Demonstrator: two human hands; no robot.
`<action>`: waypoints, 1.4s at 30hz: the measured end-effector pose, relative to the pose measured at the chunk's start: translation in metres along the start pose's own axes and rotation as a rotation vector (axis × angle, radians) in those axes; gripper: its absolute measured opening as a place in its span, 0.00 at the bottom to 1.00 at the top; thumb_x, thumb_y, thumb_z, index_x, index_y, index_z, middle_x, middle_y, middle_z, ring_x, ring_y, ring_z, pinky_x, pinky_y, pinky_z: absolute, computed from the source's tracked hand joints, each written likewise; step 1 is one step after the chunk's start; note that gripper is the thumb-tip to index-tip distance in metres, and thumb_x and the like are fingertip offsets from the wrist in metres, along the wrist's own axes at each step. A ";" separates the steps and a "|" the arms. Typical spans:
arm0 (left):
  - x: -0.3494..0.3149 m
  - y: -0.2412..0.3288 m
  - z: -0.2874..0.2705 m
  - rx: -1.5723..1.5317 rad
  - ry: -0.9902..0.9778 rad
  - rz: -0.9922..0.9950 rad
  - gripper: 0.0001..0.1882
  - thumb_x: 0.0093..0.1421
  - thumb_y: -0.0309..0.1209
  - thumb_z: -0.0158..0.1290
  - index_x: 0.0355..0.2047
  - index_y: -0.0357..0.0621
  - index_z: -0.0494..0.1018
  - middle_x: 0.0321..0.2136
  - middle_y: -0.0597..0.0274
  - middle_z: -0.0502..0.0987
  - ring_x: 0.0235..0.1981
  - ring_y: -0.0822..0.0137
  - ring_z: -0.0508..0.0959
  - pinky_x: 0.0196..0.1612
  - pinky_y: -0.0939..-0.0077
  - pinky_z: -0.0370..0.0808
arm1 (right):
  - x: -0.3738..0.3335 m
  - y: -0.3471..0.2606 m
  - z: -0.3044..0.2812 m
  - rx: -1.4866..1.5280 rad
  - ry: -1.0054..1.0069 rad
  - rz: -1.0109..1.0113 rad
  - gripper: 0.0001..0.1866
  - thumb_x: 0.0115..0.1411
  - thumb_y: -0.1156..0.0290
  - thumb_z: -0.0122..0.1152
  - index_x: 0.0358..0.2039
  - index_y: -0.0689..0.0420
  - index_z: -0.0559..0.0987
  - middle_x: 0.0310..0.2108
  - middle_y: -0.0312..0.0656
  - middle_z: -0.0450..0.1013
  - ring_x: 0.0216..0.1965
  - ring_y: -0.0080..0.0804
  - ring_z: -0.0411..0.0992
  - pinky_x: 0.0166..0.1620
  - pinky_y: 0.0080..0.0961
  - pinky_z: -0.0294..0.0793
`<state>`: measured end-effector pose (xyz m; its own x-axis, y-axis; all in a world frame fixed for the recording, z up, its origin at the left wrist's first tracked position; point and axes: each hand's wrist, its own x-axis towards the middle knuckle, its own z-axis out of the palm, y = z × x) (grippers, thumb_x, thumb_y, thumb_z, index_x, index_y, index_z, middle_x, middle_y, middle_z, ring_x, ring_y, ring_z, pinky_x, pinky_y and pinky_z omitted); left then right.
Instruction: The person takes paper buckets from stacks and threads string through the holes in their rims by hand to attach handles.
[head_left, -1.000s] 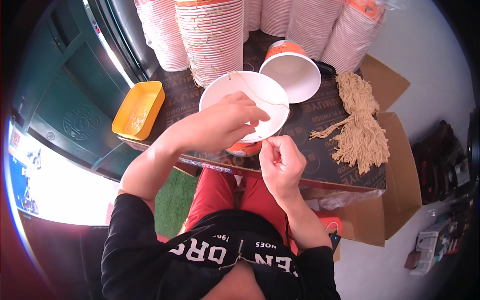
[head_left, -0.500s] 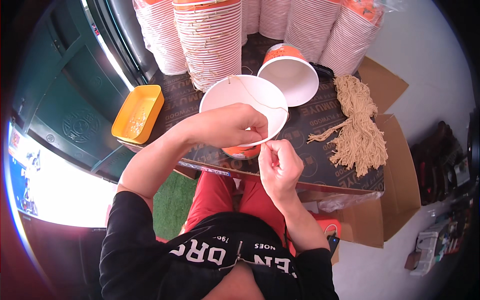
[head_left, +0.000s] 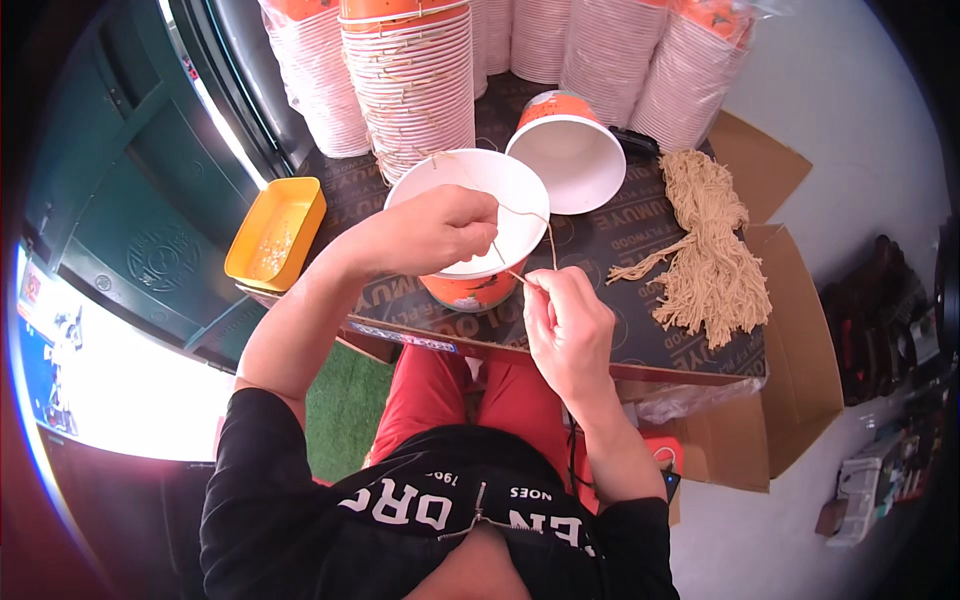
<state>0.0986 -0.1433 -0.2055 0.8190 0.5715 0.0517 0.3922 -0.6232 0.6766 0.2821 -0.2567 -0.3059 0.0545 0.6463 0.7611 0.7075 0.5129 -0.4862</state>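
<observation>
An orange paper tub (head_left: 468,293) with a white inside stands upright at the near edge of the table. My left hand (head_left: 445,228) is over its mouth, fingers closed in a pinch on one end of a thin tan string (head_left: 511,271). The string runs across the near rim to my right hand (head_left: 570,325), whose fingertips pinch it just outside the tub. Another length loops over the right side of the rim and hangs down to my right fingers. A second orange tub (head_left: 568,165), lying on its side with its white mouth toward me, is just behind.
A bundle of tan strings (head_left: 712,250) lies on the right of the dark plywood tabletop (head_left: 640,340). Tall stacks of tubs (head_left: 425,95) line the back, some with strings on them. A yellow tray (head_left: 276,232) with small bits is at the left. Cardboard flaps (head_left: 800,350) stick out at right.
My hands have drawn apart, and the string now stretches between them across the rim. The left hand has moved left and the right hand slightly right. The tub has shifted a little left.
</observation>
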 end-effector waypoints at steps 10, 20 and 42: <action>0.001 -0.004 0.013 -0.460 0.171 -0.131 0.10 0.61 0.29 0.53 0.28 0.35 0.80 0.24 0.68 0.78 0.27 0.78 0.72 0.34 0.80 0.70 | 0.007 -0.001 0.013 0.066 0.007 0.021 0.09 0.54 0.81 0.66 0.35 0.60 0.76 0.27 0.45 0.72 0.24 0.46 0.74 0.26 0.37 0.73; 0.001 -0.011 0.025 -0.019 0.414 0.080 0.06 0.61 0.24 0.51 0.33 0.35 0.77 0.27 0.60 0.78 0.29 0.71 0.76 0.31 0.77 0.71 | -0.009 0.000 0.006 0.310 0.066 0.245 0.05 0.56 0.86 0.64 0.31 0.63 0.78 0.25 0.38 0.69 0.19 0.17 0.62 0.22 0.21 0.61; -0.037 0.002 0.107 0.206 0.582 0.419 0.11 0.55 0.17 0.60 0.39 0.36 0.75 0.24 0.54 0.77 0.25 0.54 0.79 0.27 0.67 0.75 | -0.007 0.009 -0.031 0.639 -0.165 0.391 0.04 0.61 0.77 0.64 0.35 0.62 0.83 0.25 0.32 0.67 0.26 0.16 0.62 0.28 0.18 0.59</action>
<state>0.1141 -0.2225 -0.2848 0.5852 0.4191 0.6942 0.2139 -0.9056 0.3663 0.3100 -0.2743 -0.3022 0.0757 0.8981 0.4331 0.1104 0.4242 -0.8988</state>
